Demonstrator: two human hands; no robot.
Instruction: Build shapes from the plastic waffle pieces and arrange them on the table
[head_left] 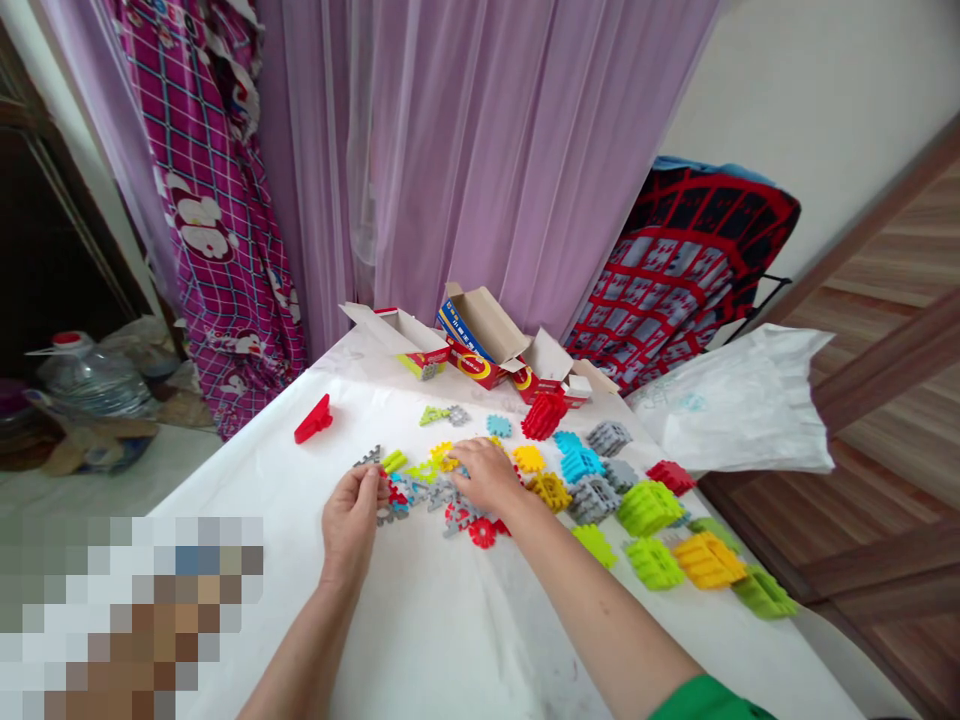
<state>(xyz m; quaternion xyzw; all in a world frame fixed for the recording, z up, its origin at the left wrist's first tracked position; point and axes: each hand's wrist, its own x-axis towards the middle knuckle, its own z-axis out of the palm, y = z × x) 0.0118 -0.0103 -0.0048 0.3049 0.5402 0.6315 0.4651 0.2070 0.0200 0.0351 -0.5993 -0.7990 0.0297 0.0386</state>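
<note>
My left hand (351,515) is closed in a pinch at the left edge of a pile of plastic building pieces. A dark grey toothed piece (370,456) shows at its fingertips. My right hand (486,474) reaches over the pile, its fingers stretched out and touching pieces close to a yellow toothed piece (441,457). Between the hands lie mixed grey pieces (436,493), and a lime green piece (394,461) is near the left fingertips. Red gear-shaped pieces (482,532) lie below my right wrist. What is under the right palm is hidden.
Stacks of toothed pieces sorted by colour, among them lime green (649,508) and yellow (709,560), stand on the right. Opened cardboard boxes (480,335) line the back edge of the white table (262,500). A red clip-like object (313,419) lies at left, a white plastic bag (739,400) at right.
</note>
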